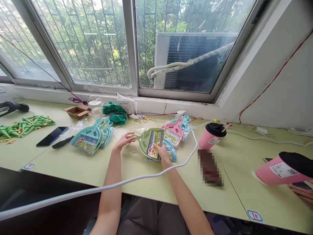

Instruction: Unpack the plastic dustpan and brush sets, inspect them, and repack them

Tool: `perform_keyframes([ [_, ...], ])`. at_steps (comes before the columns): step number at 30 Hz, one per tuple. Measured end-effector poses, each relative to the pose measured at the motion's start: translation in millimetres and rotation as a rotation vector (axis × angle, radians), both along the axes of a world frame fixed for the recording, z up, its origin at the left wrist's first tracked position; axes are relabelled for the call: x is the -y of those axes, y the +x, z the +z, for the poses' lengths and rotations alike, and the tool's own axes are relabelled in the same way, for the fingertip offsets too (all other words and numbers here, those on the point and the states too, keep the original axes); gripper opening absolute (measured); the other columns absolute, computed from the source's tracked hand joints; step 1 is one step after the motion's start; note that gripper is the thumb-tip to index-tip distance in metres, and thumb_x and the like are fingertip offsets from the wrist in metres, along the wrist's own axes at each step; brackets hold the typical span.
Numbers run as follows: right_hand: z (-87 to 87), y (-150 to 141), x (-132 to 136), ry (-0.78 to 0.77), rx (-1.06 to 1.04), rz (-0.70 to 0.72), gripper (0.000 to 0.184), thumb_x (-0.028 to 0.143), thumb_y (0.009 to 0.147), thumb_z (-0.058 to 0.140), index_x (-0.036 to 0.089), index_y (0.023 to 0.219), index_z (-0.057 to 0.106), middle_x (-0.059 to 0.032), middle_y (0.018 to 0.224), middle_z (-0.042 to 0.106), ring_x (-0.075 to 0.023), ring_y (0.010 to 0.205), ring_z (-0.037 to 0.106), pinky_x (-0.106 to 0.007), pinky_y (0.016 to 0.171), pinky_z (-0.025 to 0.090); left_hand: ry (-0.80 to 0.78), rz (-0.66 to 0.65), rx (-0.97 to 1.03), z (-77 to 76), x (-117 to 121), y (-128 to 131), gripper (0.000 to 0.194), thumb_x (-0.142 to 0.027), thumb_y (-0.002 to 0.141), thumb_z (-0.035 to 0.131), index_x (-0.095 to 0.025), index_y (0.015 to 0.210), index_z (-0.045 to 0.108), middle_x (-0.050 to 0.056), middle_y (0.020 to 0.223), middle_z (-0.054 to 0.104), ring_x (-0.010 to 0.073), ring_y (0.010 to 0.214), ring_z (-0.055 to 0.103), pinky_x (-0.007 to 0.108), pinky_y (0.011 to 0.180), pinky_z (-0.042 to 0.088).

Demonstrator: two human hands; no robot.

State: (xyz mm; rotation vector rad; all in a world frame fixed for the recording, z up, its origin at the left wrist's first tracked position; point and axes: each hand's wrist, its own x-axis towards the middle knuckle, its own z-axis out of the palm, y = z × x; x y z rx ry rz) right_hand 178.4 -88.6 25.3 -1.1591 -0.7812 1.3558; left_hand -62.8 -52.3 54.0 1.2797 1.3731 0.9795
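Observation:
A green mini dustpan-and-brush set [152, 141] with a printed label lies on the pale green table [73, 163] in front of me. My right hand [162, 153] grips its lower edge by the label. My left hand [124, 140] pinches the tip of its handle, over a clear plastic bag [129, 149]. A blue set [170, 153] lies under the green one.
Teal sets [91, 137] are stacked to the left, pink and teal sets [176, 130] behind. A white cable [137, 178] crosses the table. A pink cup [212, 135] stands right; another person's hand holds a tilted pink cup [281, 169]. A phone [52, 136] and green pieces [24, 125] lie far left.

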Motion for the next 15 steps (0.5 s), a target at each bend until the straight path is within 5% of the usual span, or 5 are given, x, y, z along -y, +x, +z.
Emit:
perform_keyframes([
  [3, -2.1, 3.4, -3.5, -0.008, 0.094, 0.103, 0.031, 0.029, 0.061, 0.081, 0.020, 0.086, 0.066, -0.0078, 0.099, 0.075, -0.0262, 0.096, 0.071, -0.041, 0.089, 0.056, 0.113, -0.105, 0.031, 4.3, 3.1, -0.1, 0.079, -0.053, 0.063, 0.082, -0.020, 0.130, 0.057, 0.016, 0.117, 0.069, 0.0334, 0.113, 0.062, 0.046, 0.093, 0.048],
  [7, -8.1, 5.8, -10.1, -0.040, -0.140, 0.136, 0.043, 0.030, 0.058, 0.083, 0.019, 0.096, 0.064, -0.0059, 0.096, 0.076, -0.0254, 0.086, 0.073, -0.042, 0.081, 0.060, 0.202, -0.276, 0.388, 11.8, 11.9, -8.5, 0.089, -0.073, 0.072, 0.063, -0.026, 0.145, 0.043, 0.017, 0.146, 0.049, 0.0370, 0.131, 0.048, 0.052, 0.100, 0.043],
  [11, -11.7, 4.1, -12.4, -0.084, -0.434, 0.121, 0.043, 0.032, 0.060, 0.083, 0.018, 0.095, 0.064, -0.0055, 0.085, 0.076, -0.0254, 0.077, 0.073, -0.042, 0.072, 0.063, 0.301, -0.166, 0.755, 12.7, 14.7, -4.1, 0.102, -0.091, 0.073, 0.026, -0.023, 0.150, 0.037, 0.017, 0.151, 0.041, 0.0374, 0.140, 0.036, 0.056, 0.104, 0.039],
  [15, -11.3, 1.7, -10.3, -0.078, -0.454, 0.151, 0.043, 0.027, 0.061, 0.083, 0.018, 0.098, 0.063, -0.0050, 0.085, 0.076, -0.0253, 0.077, 0.074, -0.042, 0.072, 0.063, 0.231, -0.147, 0.807, 10.1, 10.9, 27.9, 0.104, -0.090, 0.075, 0.022, -0.019, 0.148, 0.039, 0.019, 0.150, 0.043, 0.0368, 0.140, 0.037, 0.055, 0.106, 0.036],
])
